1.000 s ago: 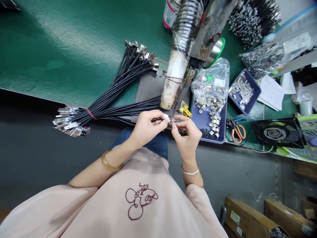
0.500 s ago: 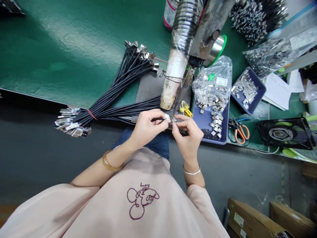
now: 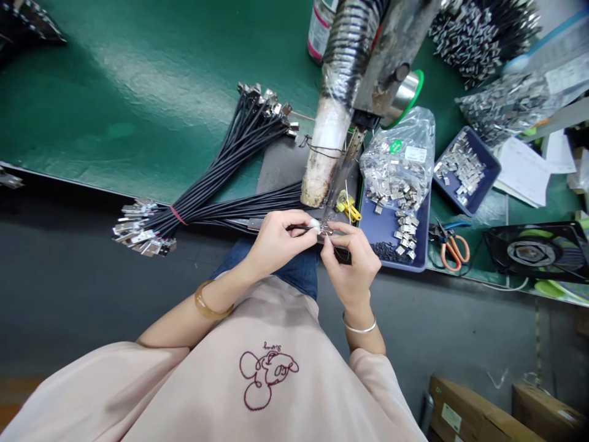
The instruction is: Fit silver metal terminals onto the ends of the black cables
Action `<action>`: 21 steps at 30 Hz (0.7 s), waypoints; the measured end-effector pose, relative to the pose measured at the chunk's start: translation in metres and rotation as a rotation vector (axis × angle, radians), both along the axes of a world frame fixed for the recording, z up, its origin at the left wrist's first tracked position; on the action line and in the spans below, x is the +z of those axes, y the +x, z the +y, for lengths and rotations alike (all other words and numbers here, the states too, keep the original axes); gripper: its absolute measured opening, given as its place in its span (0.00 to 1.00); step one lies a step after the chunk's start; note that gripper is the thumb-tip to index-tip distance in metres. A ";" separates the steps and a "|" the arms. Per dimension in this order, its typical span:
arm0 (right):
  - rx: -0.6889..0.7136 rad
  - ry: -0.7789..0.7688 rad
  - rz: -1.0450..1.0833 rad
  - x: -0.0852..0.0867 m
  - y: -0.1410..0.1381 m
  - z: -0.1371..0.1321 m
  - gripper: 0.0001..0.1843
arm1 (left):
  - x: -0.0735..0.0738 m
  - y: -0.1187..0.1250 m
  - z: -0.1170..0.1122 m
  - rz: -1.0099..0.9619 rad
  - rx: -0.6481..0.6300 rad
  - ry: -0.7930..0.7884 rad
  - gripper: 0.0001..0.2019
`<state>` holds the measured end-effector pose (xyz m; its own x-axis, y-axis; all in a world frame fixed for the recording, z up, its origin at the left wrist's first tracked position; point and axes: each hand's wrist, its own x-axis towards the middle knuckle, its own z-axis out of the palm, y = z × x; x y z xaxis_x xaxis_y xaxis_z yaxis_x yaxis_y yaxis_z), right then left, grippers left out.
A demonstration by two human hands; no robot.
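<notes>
My left hand (image 3: 281, 238) is closed in a pinch on the end of a black cable, with a white covering on a fingertip. Opposite it, my right hand (image 3: 352, 253) pinches close to the small metal connector (image 3: 324, 229) at the cable's end; what sits between those fingertips is too small to make out. The tip of a soldering iron (image 3: 343, 169) comes down from above between both hands. Left of it hangs a white-ended fume hose (image 3: 319, 166). Behind my left hand lies a bundle of black cables (image 3: 216, 162) with metal connectors, tied by a red band.
At right, a blue tray (image 3: 380, 224) holds a plastic bag (image 3: 400, 147) and loose metal connector shells. Beyond are a smaller blue tray (image 3: 464, 169), orange-handled pliers (image 3: 455, 250) and a black fan (image 3: 534, 252). A yellow clip-like piece (image 3: 348, 207) lies beside the iron. Solder spool (image 3: 407, 98) stands behind.
The whole view has shifted slightly right and down. My hands keep their pinch at the iron's tip, and a thin light wire now shows longer above my right hand.
</notes>
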<state>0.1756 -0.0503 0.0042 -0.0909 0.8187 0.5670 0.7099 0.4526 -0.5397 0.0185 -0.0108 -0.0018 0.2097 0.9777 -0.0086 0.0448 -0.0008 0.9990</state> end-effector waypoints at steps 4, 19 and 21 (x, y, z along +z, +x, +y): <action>-0.037 0.077 -0.067 0.000 -0.002 -0.002 0.08 | 0.002 0.001 -0.003 -0.096 0.027 -0.085 0.04; -0.004 -0.290 0.361 0.001 -0.004 0.000 0.06 | 0.000 -0.010 -0.006 -0.202 -0.016 -0.060 0.05; -0.016 -0.215 0.271 0.000 -0.005 0.001 0.05 | -0.001 -0.007 -0.007 -0.205 0.015 -0.084 0.05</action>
